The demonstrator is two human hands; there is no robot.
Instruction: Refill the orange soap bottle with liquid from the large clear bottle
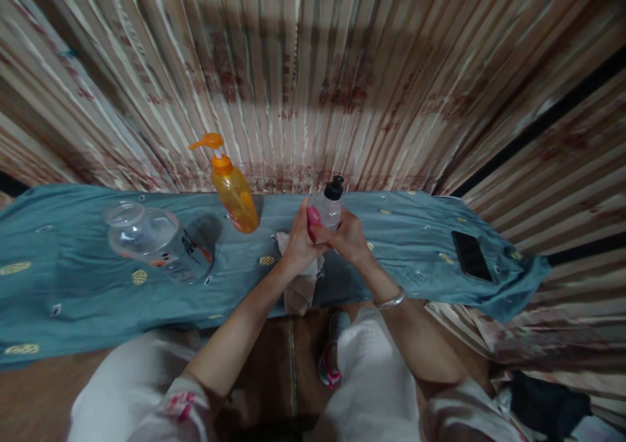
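Both hands hold a clear bottle [332, 208] with a black cap and a pink label, over the middle of the cloth-covered table. My left hand [300, 238] is closed round its left side, and my right hand [348, 236] grips its right side, thumb across the front. Beneath my left hand lies a crumpled light cloth [299, 293], partly hidden and draped at the table's front edge. To the left stands an orange pump bottle [235, 197]. Farther left is a large clear plastic container [161, 240] with dark print.
A blue-green patterned cloth [88, 292] covers the long table. Toward its right end lies a black phone [471, 255]. Pleated curtains [313, 90] hang behind and to the right, with dark bars at the right. Below the front edge are legs and a shoe [331, 357].
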